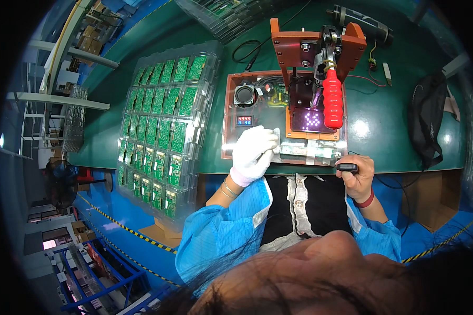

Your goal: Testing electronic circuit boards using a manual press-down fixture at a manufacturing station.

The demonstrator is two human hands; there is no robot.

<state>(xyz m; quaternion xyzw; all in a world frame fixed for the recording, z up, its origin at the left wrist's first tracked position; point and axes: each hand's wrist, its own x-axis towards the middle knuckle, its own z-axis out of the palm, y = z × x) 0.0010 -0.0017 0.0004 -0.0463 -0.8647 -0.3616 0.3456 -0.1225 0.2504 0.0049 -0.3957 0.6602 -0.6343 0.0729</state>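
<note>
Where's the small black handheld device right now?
In the head view, the small black handheld device is right of centre, held in the bare right hand by the near right corner of the clear-topped test fixture.

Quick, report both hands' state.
Left hand: gloved, fingers curled; whether it holds anything cannot be told.
Right hand: closed, holding a black device.

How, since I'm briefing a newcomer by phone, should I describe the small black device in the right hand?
On the dark green tabletop, find the clear-topped box below the red ribbed handle. By its near right corner is the bare right hand, holding the small, rounded black device. Unlike the larger, soft black bag farther right, it sits in a hand.
</note>
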